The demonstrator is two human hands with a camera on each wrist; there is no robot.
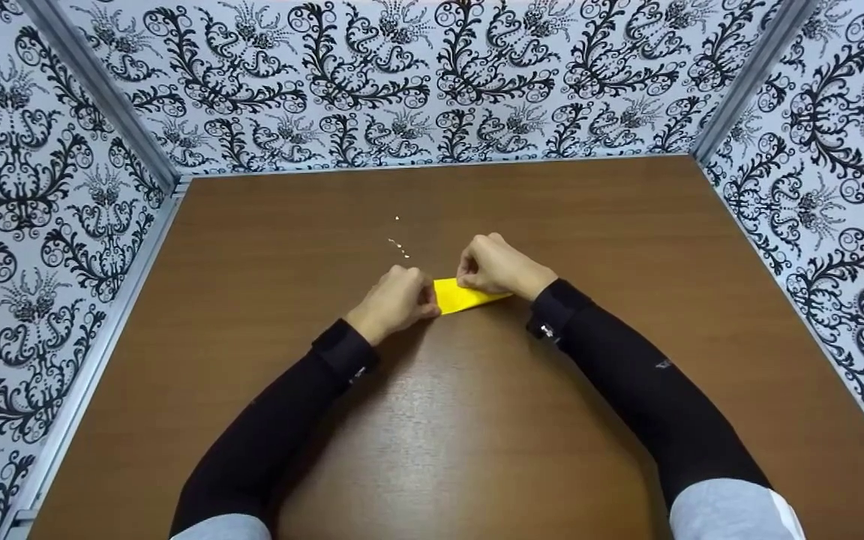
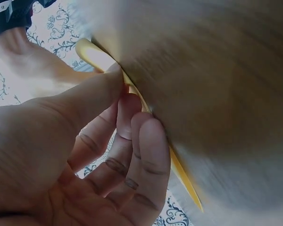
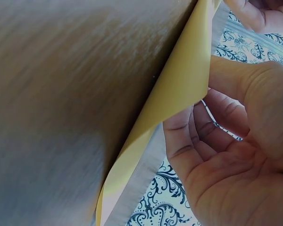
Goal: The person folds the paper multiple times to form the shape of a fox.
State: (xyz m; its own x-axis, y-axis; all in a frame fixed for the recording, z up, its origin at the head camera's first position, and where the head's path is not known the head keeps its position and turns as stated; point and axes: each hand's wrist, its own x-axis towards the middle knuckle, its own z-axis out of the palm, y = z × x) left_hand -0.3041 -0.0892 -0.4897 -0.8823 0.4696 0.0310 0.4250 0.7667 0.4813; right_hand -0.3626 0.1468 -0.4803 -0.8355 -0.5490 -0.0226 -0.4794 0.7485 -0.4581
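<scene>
1. So my left hand [image 1: 396, 301] has the left end of some yellow paper [image 1: 450, 297] pinched between thumb and fingers.
2. My right hand [image 1: 503, 264] is pinching it too, and the right wrist view shows the layer there curving up.
3. The paper's on the brown table [image 1: 417, 450], stretched between my hands, roughly mid-table.
4. Got a few tiny pale bits [image 1: 398, 246] lying just beyond my left hand, no clue what they are.

Bright yellow sheet [image 1: 448, 297], brown wood-grained table [image 1: 402, 427], black sleeves [image 1: 267, 427], white wall [image 1: 372, 67] with black floral scrollwork
</scene>
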